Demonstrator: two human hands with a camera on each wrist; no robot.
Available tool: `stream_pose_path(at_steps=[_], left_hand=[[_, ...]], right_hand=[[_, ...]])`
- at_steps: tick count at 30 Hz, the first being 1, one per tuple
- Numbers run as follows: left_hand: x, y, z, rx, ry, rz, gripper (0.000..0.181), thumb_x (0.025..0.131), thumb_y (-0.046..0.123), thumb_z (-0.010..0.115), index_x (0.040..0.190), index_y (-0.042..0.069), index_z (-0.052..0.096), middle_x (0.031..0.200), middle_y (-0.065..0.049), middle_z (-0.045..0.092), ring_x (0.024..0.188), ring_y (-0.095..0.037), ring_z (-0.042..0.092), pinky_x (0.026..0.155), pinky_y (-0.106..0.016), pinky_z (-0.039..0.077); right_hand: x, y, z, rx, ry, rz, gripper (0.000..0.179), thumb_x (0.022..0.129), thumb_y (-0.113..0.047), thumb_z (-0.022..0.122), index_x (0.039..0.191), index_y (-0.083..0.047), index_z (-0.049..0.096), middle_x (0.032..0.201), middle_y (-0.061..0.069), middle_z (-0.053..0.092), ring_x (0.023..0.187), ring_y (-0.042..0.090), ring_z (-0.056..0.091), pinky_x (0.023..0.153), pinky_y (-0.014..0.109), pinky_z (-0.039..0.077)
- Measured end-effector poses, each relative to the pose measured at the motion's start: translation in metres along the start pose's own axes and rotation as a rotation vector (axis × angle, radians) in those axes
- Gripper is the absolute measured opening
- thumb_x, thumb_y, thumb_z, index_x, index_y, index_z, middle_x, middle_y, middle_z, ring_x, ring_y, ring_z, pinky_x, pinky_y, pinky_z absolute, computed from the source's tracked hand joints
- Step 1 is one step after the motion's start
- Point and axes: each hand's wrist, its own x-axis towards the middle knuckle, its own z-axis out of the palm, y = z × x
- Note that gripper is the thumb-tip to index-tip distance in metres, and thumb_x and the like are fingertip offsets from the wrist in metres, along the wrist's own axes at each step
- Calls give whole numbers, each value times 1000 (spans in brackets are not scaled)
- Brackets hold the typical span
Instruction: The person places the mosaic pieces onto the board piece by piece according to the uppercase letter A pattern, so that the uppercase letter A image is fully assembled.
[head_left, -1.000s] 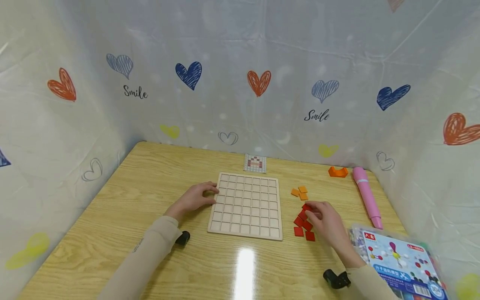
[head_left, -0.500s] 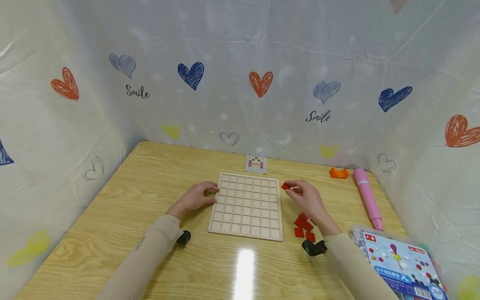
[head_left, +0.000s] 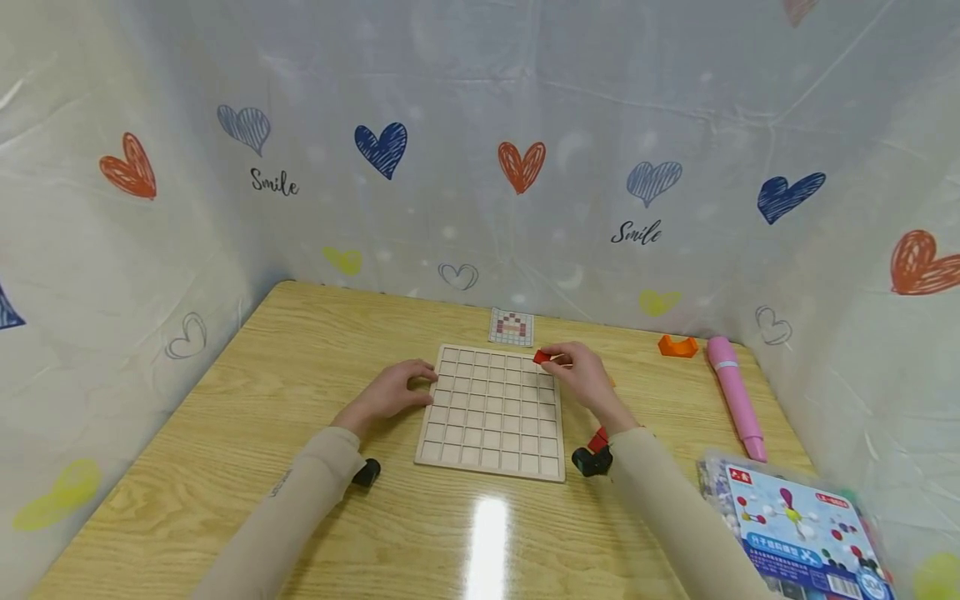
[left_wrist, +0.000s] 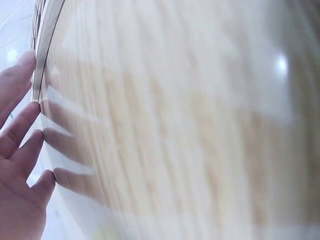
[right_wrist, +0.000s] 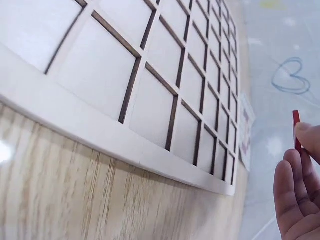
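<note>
A person's left hand (head_left: 393,390) rests at the left edge of a pale wooden board (head_left: 493,404), its fingers spread and slightly bent, touching the edge and gripping nothing. In the left wrist view the other fingertips lie close to the glossy table (head_left: 300,350), where dark reflections of them show.

The right hand (head_left: 581,375) pinches one red tile (head_left: 542,357) between thumb and fingers. In the head view the tile appears over the far right corner of the board; in the right wrist view it shows thin edge on, apart from the board, with a patterned curtain (head_left: 450,100) behind it. The board lies flat on the table, divided by raised strips into a grid of square cells.

A small printed card (head_left: 512,327) with a grid and a reddish pattern lies just beyond the board's far edge. To the right of the board, more red tiles (head_left: 598,439) lie on the table, mostly hidden by the right forearm and a black wrist device (head_left: 592,461). A sliver of orange (head_left: 612,381) shows beside the right wrist.

Farther right are a curved orange piece (head_left: 678,347) and a long pink stick (head_left: 735,400). A clear plastic box (head_left: 802,525) with a blue printed label sits at the near right. Hearts and the word "Smile" mark the curtain.
</note>
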Motion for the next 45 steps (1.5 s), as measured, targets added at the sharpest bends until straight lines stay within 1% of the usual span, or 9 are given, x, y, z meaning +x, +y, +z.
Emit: stream_pose_path(at_steps=[3, 5, 10, 12, 14, 19, 28, 34, 45], left_hand=[[0, -1, -1, -6, -4, 1, 36, 89, 11, 72, 122, 0, 64, 141, -20, 51, 140, -41, 32, 116, -52, 23], [0, -2, -1, -5, -8, -1, 36, 89, 11, 72, 122, 0, 64, 142, -19, 50, 141, -40, 31, 117, -52, 22], [0, -3, -2, -2, -19, 5, 36, 89, 11, 72, 122, 0, 64, 143, -19, 50, 141, -41, 30, 117, -52, 22], [0, -2, -2, -11, -22, 9, 36, 89, 11, 72, 122, -1, 64, 143, -20, 49, 141, -41, 30, 117, -52, 22], [0, -1, -3, -23, -21, 11, 35, 89, 10, 72, 121, -1, 64, 143, -21, 49, 141, -41, 30, 117, -53, 22], [-1, 0, -2, -29, -19, 13, 35, 89, 9, 72, 121, -1, 64, 143, -20, 49, 141, -41, 30, 117, -52, 22], [0, -1, -1, -46, -24, -6, 35, 88, 10, 72, 121, 0, 64, 144, -19, 48, 142, -40, 28, 118, -51, 20], [0, -4, 0, -53, -20, -2, 35, 88, 10, 73, 121, 2, 65, 144, -18, 49, 142, -39, 28, 117, -52, 21], [1, -5, 0, -34, -22, -1, 35, 88, 12, 73, 120, 3, 65, 144, -17, 49, 142, -39, 28, 117, -52, 22]], right_hand=[[9, -2, 8, -6, -46, 10, 31, 94, -14, 67, 123, -5, 66, 123, 16, 58, 103, 29, 61, 81, 39, 56], [15, -3, 13, -26, -71, -8, 30, 94, -14, 67, 122, -4, 67, 123, 16, 59, 101, 29, 61, 81, 39, 56], [29, -5, 28, -118, -117, -129, 27, 93, -12, 68, 117, -2, 70, 115, 17, 63, 97, 29, 64, 82, 41, 56], [34, -5, 33, -137, -130, -157, 25, 93, -12, 68, 116, -2, 70, 112, 16, 65, 96, 29, 64, 83, 41, 55], [38, -5, 38, -143, -136, -153, 25, 93, -13, 67, 115, -3, 71, 111, 14, 65, 97, 28, 63, 84, 41, 55], [43, -5, 48, -103, -126, -76, 26, 94, -13, 67, 118, -5, 70, 115, 12, 63, 102, 26, 61, 87, 41, 53], [48, -7, 61, -141, -129, -130, 23, 93, -9, 66, 115, -3, 71, 112, 12, 67, 103, 27, 62, 90, 42, 52], [47, -11, 63, -163, -107, -130, 24, 92, -8, 67, 115, -2, 70, 114, 14, 65, 105, 29, 60, 91, 43, 51], [50, -7, 68, -152, -92, -109, 24, 92, -8, 67, 116, -3, 70, 115, 12, 66, 102, 26, 63, 91, 41, 52]])
